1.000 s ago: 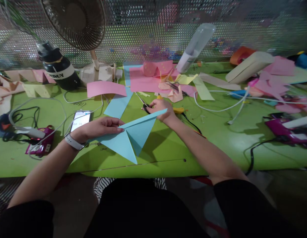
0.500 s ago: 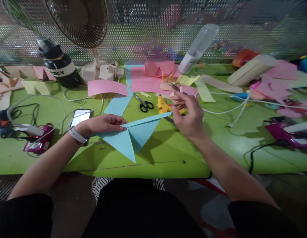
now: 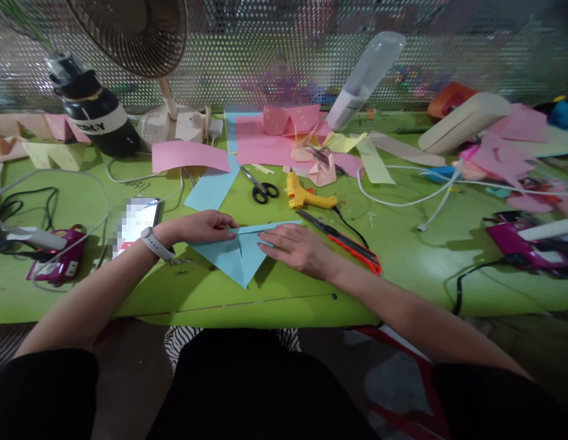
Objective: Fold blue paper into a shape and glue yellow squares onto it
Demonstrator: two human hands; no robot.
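A folded light-blue paper (image 3: 244,264) lies near the front of the green table, pointed toward me, with a narrow folded strip along its far edge. My left hand (image 3: 202,227) pinches its left part near that strip, fingers closed on the paper. Flat on the right part rests my right hand (image 3: 298,247), its fingers spread and pressed on the paper by the fold. Just beyond are black-handled scissors (image 3: 264,192) and a yellow glue gun (image 3: 306,195). A red-handled cutter (image 3: 350,244) is right of my right hand.
A lit phone (image 3: 143,220) is beside my left wrist. Farther back stand a fan (image 3: 167,101), a dark bottle (image 3: 98,116) and a leaning clear bottle (image 3: 366,79). Pink paper (image 3: 265,146), cables and purple power strips (image 3: 526,244) lie around the table.
My right hand has come down and left onto the blue paper from above its right end. The paper's flaps have settled lower and flatter. The view has shifted slightly.
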